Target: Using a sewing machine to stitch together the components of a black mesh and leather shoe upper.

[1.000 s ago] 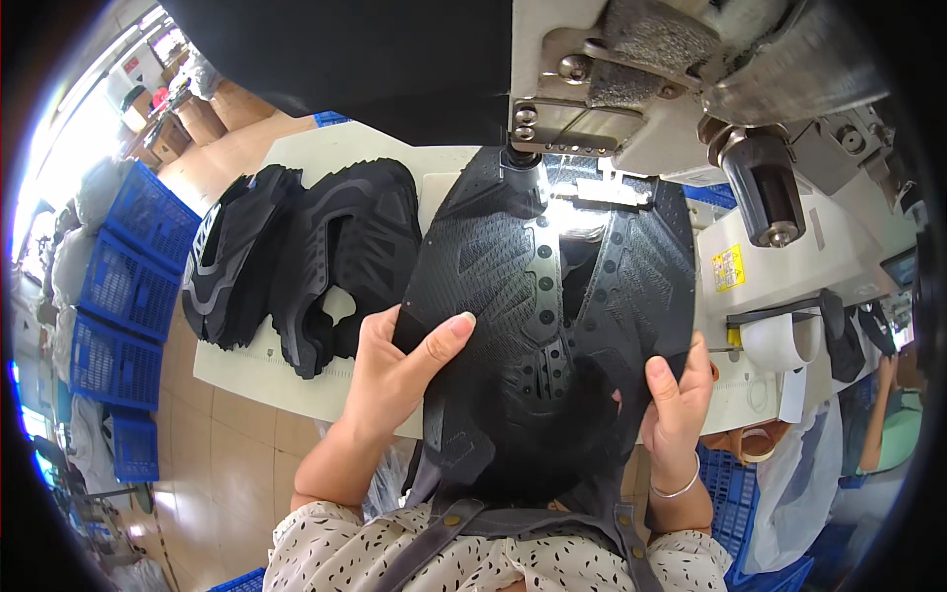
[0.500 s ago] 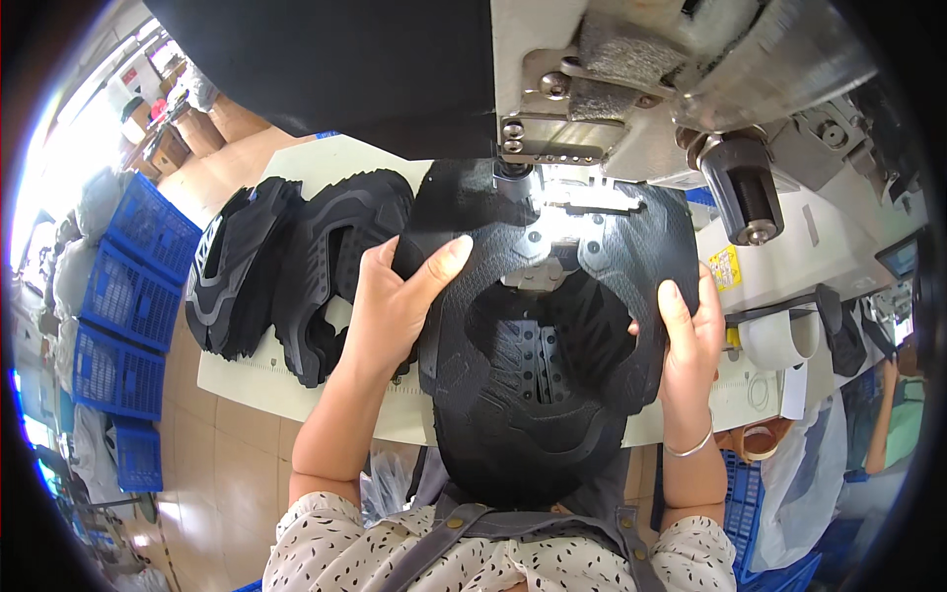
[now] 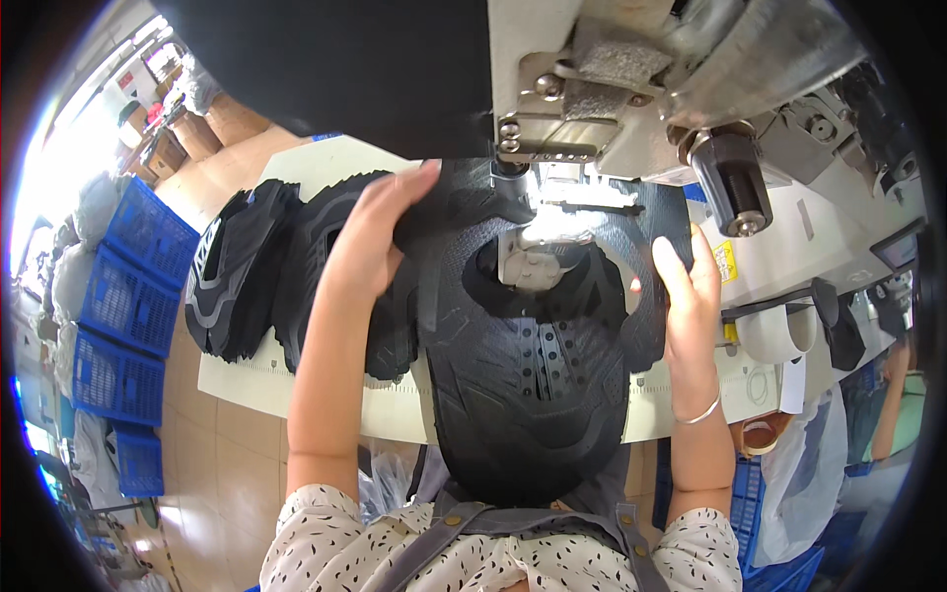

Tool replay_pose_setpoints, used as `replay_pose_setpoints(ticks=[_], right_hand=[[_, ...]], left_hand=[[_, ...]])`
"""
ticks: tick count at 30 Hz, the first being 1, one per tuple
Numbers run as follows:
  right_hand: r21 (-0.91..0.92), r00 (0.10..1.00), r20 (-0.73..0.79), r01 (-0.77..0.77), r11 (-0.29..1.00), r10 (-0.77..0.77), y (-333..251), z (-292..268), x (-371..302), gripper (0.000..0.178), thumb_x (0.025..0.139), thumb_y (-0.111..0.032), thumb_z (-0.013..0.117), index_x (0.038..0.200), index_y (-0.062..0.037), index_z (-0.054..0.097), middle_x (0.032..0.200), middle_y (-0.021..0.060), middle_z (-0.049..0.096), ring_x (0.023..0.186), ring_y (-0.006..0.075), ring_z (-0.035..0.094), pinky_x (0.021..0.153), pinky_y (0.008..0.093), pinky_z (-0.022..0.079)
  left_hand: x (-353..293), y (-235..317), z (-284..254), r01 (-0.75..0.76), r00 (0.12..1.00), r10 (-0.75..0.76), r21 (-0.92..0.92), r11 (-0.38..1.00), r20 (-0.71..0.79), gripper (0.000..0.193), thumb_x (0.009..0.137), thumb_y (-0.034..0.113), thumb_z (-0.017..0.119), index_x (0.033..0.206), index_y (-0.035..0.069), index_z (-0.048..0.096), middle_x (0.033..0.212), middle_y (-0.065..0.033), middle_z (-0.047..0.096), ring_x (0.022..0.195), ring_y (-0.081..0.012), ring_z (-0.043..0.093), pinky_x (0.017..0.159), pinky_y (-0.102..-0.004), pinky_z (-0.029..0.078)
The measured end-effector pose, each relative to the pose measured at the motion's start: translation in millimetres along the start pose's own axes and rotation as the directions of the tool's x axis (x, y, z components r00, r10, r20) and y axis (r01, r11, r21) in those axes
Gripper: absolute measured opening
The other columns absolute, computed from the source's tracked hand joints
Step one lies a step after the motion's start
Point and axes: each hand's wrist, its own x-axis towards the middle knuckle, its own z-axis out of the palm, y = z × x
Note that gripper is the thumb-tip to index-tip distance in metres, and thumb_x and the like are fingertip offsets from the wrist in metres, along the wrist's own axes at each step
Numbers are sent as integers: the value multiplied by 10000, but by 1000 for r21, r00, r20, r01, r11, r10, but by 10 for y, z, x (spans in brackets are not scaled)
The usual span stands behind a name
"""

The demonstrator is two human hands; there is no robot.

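A black shoe upper (image 3: 523,414) lies beneath the head of a sewing machine (image 3: 552,133), its rounded toe toward me and its lace-hole strips in the middle. Its far edge sits under the machine's lit working point. At the upper's far left edge, my left hand (image 3: 370,237) grips the material, slightly blurred, with part of the fingers hidden. My right hand (image 3: 691,301) pinches the right edge, thumb on top and other fingers partly underneath; one fingertip shows through the opening. Beside my left forearm lie stacked black shoe uppers (image 3: 242,271).
The pale worktable (image 3: 242,390) carries the stacks and the machine. A dark panel (image 3: 345,74) hangs at upper left. Blue crates (image 3: 118,375) stand along the left. A white roll (image 3: 774,335) is at right, above a clear plastic bag (image 3: 804,483). Another person's arm (image 3: 893,400) shows far right.
My left hand has moved away from me along the upper's left edge. The upper has shifted, its opening looking smaller and the toe part flatter. My right hand has edged slightly farther away.
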Motion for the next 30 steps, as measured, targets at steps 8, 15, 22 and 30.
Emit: replay_pose_setpoints(ticks=[8, 15, 22, 30], right_hand=[[102, 950, 311, -33, 994, 0, 162, 0, 534, 276, 861, -73, 487, 1118, 27, 479, 862, 35, 560, 614, 62, 478, 532, 179, 398], [-826, 932, 330, 363, 431, -152, 461, -339, -6, 320, 797, -167, 604, 1031, 45, 551, 878, 134, 566, 766, 237, 556, 697, 312, 462], [-849, 973, 230, 192, 491, 18, 537, -354, -186, 412, 741, -226, 674, 1033, 43, 565, 854, 139, 537, 768, 249, 536, 727, 336, 445], [-908, 990, 138, 139, 396, -30, 522, -321, -256, 354, 729, -230, 687, 959, 22, 590, 817, 139, 540, 743, 270, 549, 682, 356, 449]], left_hand=[[282, 266, -403, -268, 962, 273, 183, 946, -5, 410, 783, 11, 550, 1189, -4, 495, 1078, -103, 580, 928, -176, 572, 833, -276, 445], [-122, -194, -1601, -61, 935, 191, 394, 917, -299, 461, 817, -72, 504, 1269, -24, 427, 1181, -106, 527, 1007, -147, 528, 886, -243, 406], [-204, -258, -1685, -347, 782, 589, 642, 683, -203, 457, 818, -57, 488, 1268, 11, 449, 1231, -113, 505, 1098, -148, 481, 956, -245, 334], [-189, -298, -1795, 279, 808, 568, 951, -133, -157, 666, 747, 173, 618, 1339, 85, 326, 1282, -201, 393, 1153, -375, 417, 946, -387, 372]])
